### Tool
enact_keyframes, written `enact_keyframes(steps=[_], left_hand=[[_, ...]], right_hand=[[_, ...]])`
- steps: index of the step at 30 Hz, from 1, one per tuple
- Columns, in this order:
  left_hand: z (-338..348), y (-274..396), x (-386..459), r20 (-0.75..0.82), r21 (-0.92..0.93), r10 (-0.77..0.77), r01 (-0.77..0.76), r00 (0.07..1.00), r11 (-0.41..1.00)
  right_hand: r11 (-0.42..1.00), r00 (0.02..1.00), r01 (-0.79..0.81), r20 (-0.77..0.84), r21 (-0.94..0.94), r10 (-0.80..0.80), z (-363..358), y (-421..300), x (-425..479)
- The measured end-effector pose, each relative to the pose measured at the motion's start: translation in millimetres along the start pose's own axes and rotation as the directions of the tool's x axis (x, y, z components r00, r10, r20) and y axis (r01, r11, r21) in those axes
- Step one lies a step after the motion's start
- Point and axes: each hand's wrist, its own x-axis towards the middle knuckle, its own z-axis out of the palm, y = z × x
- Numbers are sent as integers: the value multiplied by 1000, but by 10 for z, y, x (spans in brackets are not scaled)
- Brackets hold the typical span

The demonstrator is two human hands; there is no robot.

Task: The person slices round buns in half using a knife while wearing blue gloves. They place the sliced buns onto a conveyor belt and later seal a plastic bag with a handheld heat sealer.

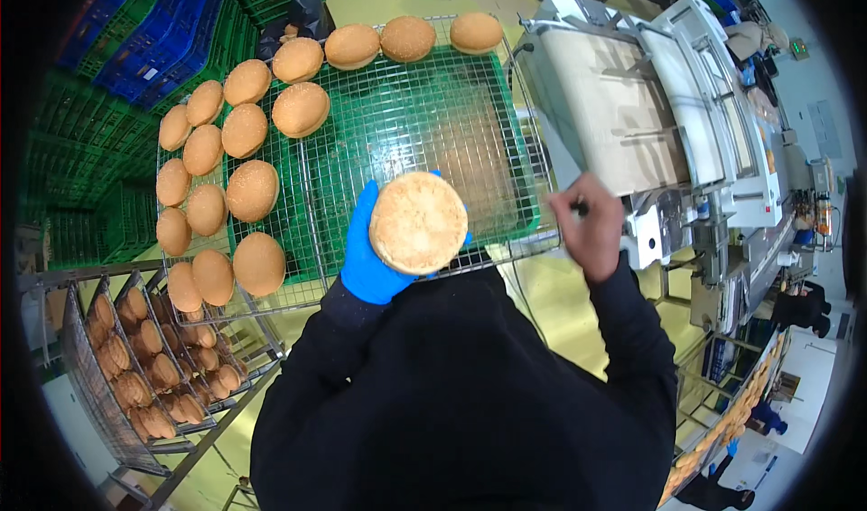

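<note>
My left hand (pixel 369 267), in a blue glove, holds a round bun (pixel 420 223) with its pale, flat underside turned up to me. The bun is over the near part of a wire rack (pixel 352 172). Off the rack's right edge is my right hand (pixel 590 230), bare and slightly blurred, with thumb and fingers curled close together. Whether anything small is between those fingers cannot be made out. Several sesame-topped buns (pixel 259 264) sit in rows along the left side of the rack, and others (pixel 408 38) line its far edge.
A green plastic crate (pixel 433 84) lies beneath the wire rack. Blue and green crates (pixel 162 44) are stacked at the far left. Lower left, a trolley (pixel 223 436) carries tilted wire shelves of buns. A belt machine (pixel 609 105) stands right; people (pixel 802 308) are beyond it.
</note>
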Motion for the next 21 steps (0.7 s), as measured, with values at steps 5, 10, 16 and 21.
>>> enact_keyframes(steps=[5, 10, 16, 21], left_hand=[[9, -9, 25, 52, 123, -32, 25, 998, 992], [-139, 101, 165, 8, 134, -55, 54, 998, 989], [-737, 236, 482, 44, 738, 228, -185, 973, 649], [-537, 50, 641, 103, 994, 318, -87, 942, -66]], right_hand=[[996, 997, 53, 51, 73, -57, 18, 42, -29], [968, 959, 213, 161, 134, -233, 76, -112, -153], [691, 852, -522, 351, 500, 389, 720, 248, -360], [510, 740, -671, 531, 538, 413, 1115, 241, -327]])
